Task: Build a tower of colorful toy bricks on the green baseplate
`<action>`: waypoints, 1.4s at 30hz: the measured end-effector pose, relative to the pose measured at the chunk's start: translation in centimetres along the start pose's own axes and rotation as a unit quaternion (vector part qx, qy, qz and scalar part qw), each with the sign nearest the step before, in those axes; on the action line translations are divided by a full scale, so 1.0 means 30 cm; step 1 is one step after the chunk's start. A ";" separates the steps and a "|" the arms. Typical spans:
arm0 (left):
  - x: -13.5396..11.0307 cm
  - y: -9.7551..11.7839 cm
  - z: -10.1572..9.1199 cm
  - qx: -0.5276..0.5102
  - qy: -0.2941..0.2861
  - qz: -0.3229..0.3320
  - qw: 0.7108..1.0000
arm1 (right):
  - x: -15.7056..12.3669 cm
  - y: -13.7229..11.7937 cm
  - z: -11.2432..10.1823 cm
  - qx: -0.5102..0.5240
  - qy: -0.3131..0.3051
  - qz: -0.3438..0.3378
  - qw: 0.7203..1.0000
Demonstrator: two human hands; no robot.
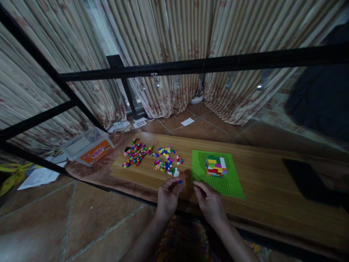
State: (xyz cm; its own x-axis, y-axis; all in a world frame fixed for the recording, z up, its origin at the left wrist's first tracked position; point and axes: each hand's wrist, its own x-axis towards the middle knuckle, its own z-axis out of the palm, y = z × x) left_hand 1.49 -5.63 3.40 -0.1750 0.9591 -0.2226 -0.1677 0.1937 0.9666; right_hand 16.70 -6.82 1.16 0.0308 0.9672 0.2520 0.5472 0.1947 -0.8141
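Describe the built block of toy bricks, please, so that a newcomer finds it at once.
On the wooden board, find the green baseplate. The multicoloured block stands on it. Its bricks are joined into one boxy mass, unlike the loose bricks scattered to the left.

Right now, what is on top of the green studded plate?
A multicoloured block of bricks stands on the green studded plate, with yellow, green, white and pink on its top. What lies beneath it is covered, and the right hand hides the plate's near left corner.
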 end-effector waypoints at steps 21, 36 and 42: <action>0.049 0.034 0.268 -0.119 -0.103 -0.107 0.982 | -0.057 0.055 -0.208 0.010 0.109 0.055 0.993; 0.001 0.032 0.284 -0.163 -0.092 -0.187 0.965 | 0.097 0.063 -0.211 -0.144 0.029 -0.114 0.983; 0.016 0.032 0.311 -0.155 -0.081 -0.159 0.972 | 0.132 0.066 -0.244 -0.161 0.007 -0.139 0.977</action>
State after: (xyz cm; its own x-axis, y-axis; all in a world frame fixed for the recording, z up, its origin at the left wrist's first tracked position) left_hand 10.30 -3.04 5.41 0.0843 0.8860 -0.4560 -0.4772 0.4376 0.7621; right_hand 24.03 -3.80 4.37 -0.1467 0.8814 0.4490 0.7711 0.3862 -0.5062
